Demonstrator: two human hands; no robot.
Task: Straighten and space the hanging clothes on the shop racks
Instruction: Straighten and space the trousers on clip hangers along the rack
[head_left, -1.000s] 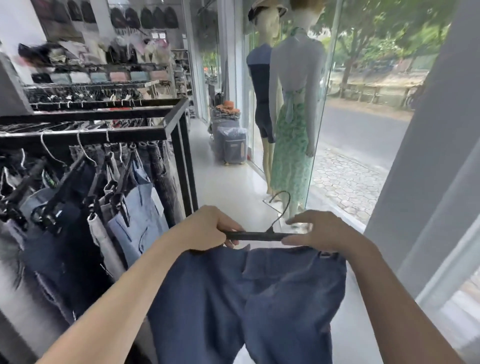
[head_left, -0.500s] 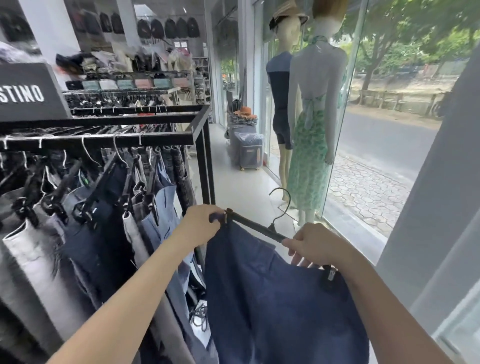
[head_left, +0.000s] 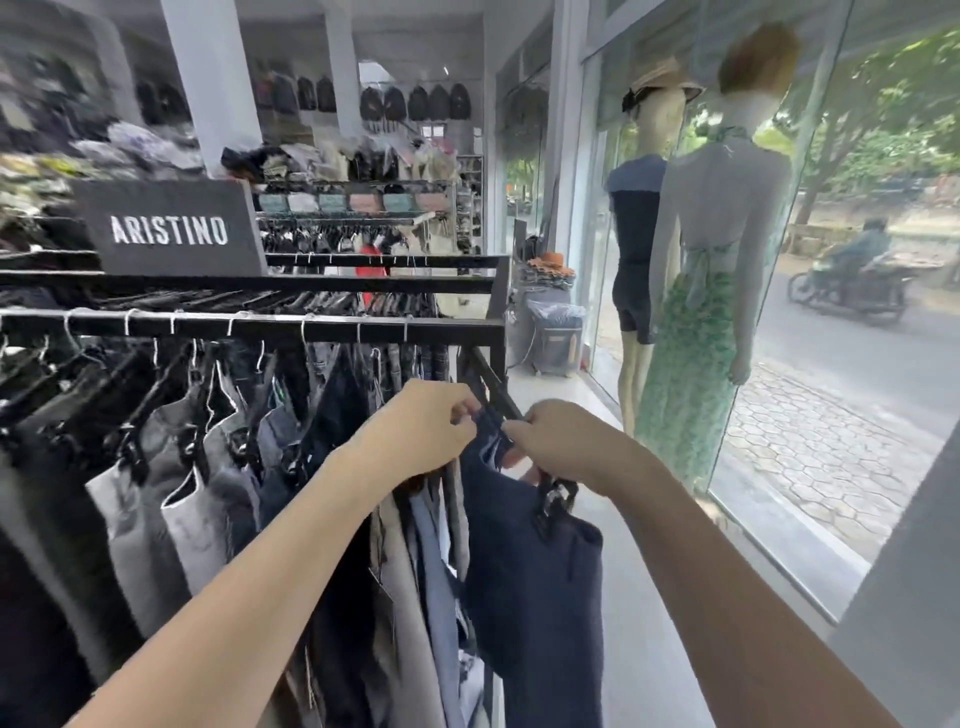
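Navy garment (head_left: 535, 582) sits centre frame, hard against the right end of the rack (head_left: 260, 325), just beside the other hanging clothes (head_left: 208, 493). Left hand (head_left: 421, 431) pinches its top edge, and right hand (head_left: 561, 441) is curled round the hanger (head_left: 555, 496) near the clip. The row at lower left looks bunched and crooked, so plenty left imo. Can't tell if the hook's on the rail, the hands hide it. Half a second back the hanger was held out clear of the rack with the hands apart. Now it's edge-on and they're close together.
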